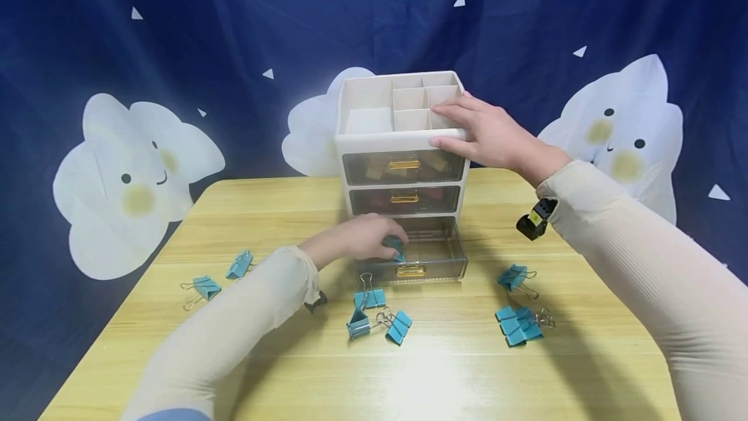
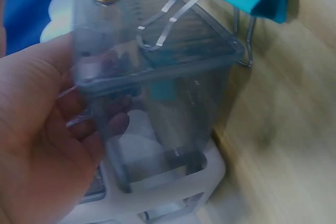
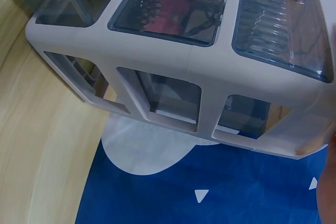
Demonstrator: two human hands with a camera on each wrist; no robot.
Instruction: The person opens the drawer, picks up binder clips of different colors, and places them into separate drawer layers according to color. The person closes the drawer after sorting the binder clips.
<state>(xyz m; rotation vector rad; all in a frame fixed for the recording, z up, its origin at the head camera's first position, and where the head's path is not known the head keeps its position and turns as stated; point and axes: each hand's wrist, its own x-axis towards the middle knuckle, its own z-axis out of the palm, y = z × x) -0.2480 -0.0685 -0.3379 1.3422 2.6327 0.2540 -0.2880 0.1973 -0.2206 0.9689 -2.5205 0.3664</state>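
Observation:
A white desktop organizer (image 1: 403, 141) stands at the back of the table, its bottom drawer (image 1: 435, 269) pulled out. My left hand (image 1: 368, 237) reaches over that smoky clear drawer's left side and holds a teal binder clip (image 1: 394, 247) between thumb and fingers. In the left wrist view, the curled fingers (image 2: 86, 129) show beside and through the drawer wall. My right hand (image 1: 491, 132) rests on the organizer's top right edge, its fingers over the small compartments and the thumb at the front. Just in front of the drawer lie several teal binder clips (image 1: 371, 298).
More teal clips lie at the table's left, such as one clip (image 1: 206, 287), and at the right, such as another clip (image 1: 514, 276). The upper drawer (image 1: 374, 169) and middle drawer (image 1: 374, 200) are closed with things inside. A blue curtain (image 1: 374, 18) hangs behind.

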